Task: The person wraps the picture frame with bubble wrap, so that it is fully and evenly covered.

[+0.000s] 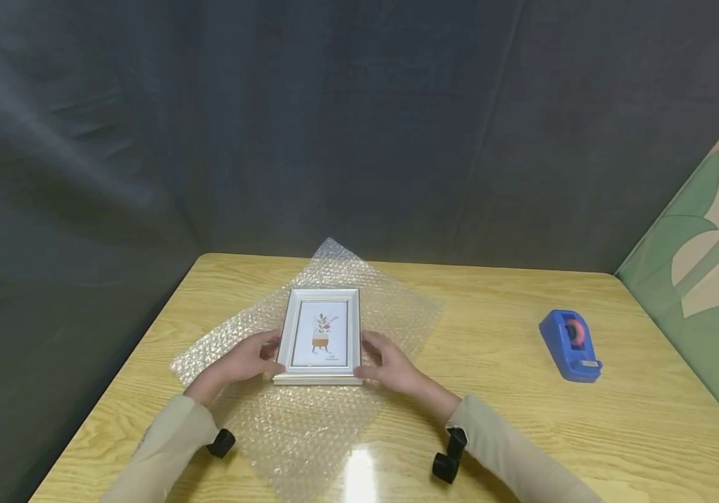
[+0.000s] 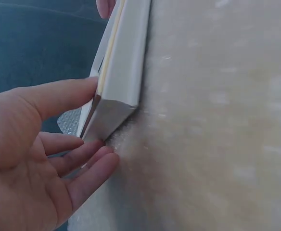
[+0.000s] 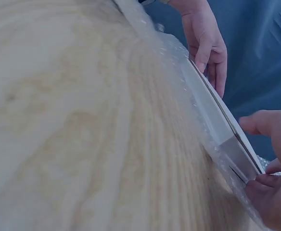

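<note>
A white picture frame (image 1: pixel 323 376) with a drawing of a potted plant lies face up on a sheet of bubble wrap (image 1: pixel 299 433). My left hand (image 1: pixel 244 358) holds its left side near the front corner; in the left wrist view the thumb (image 2: pixel 73 94) is on the face edge and the other fingers curl at the side. On the opposite side my right hand (image 1: pixel 393 365) grips the frame, thumb over the front right corner. The right wrist view has the right fingers (image 3: pixel 261 190) bent against the frame's side, close over the wrap.
A blue tape dispenser (image 1: pixel 569 349) with a pinkish roll stands on the right part of the wooden table (image 1: pixel 491 328). Behind the table hangs a dark curtain (image 1: pixel 359 126). A patterned green and beige panel (image 1: pixel 711 265) borders the right side.
</note>
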`<state>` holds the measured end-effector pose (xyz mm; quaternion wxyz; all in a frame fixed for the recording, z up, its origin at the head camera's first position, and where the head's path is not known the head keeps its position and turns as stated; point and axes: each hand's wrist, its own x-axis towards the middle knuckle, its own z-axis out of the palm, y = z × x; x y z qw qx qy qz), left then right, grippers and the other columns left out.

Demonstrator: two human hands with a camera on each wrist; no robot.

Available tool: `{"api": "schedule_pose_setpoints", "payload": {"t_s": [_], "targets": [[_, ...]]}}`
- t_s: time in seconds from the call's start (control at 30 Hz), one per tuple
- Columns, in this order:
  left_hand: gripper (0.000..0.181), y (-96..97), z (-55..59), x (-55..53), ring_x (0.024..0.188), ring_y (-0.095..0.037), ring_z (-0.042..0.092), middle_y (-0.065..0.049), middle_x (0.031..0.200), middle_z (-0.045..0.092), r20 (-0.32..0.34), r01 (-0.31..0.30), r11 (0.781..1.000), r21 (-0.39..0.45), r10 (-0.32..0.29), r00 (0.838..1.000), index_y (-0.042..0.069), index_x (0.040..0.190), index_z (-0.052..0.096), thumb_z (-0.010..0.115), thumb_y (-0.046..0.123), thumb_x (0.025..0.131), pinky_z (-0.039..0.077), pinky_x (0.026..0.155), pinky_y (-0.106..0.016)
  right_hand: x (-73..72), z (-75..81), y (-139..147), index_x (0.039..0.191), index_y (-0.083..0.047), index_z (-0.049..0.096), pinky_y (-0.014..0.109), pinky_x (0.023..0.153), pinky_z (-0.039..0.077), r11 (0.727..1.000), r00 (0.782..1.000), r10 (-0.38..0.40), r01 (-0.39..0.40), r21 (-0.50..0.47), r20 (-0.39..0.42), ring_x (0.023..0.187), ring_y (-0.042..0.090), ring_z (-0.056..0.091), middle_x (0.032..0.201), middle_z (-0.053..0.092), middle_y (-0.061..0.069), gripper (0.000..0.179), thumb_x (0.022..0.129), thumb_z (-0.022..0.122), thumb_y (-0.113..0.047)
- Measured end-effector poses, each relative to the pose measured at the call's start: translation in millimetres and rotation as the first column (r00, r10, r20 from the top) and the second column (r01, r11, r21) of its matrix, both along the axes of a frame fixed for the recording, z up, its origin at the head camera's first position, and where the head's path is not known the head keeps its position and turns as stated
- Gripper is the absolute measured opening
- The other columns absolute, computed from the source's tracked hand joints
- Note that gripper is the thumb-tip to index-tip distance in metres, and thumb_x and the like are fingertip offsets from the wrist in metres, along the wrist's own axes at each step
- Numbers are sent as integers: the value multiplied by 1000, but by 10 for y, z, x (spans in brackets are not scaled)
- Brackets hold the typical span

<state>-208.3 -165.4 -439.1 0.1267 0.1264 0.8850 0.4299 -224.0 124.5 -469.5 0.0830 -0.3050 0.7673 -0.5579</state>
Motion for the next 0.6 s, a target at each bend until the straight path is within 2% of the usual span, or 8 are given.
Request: {"api": "schedule_pose_setpoints", "payload": {"t_s": [0.1,0.2,0.33,0.47,0.6], "targets": [[69,-53,-44,117,112,-40,47,-26,129,45,12,-18,1000,11,17,1000,-10,134,34,69,13,79,39,96,-49,41,-33,24,131,12,36,43,105,29,999,999,17,-15,50,-35,123,39,37,130,41,28,68,73,69,2],[69,-80,-95,159,110,-36,47,-25,129,46,5,-24,998,54,24,1000,-10,134,33,68,14,80,39,95,-49,60,-36,37,129,12,40,43,103,32,997,998,10,-5,79,-62,120,39,41,127,44,27,64,72,70,2],[66,-79,-129,171,108,-33,47,-24,128,47,-13,-23,996,91,24,1000,-8,133,36,68,14,80,40,94,-48,113,46,31,126,16,40,45,100,35,997,998,10,-5,82,-60,117,42,43,125,44,31,58,74,66,8],[63,-80,-133,175,109,-33,48,-22,130,47,-1,-36,994,101,36,999,-4,132,41,69,13,78,39,94,-48,175,171,20,124,22,36,50,99,34,998,999,35,-32,62,-33,117,48,40,126,39,38,58,74,63,12],[66,-97,-127,170,105,-30,50,-23,128,48,16,-64,993,96,62,998,-5,131,42,72,13,75,44,89,-41,141,115,20,127,21,34,46,100,34,996,999,35,-33,78,-20,120,45,38,131,35,37,61,75,64,10]]}}
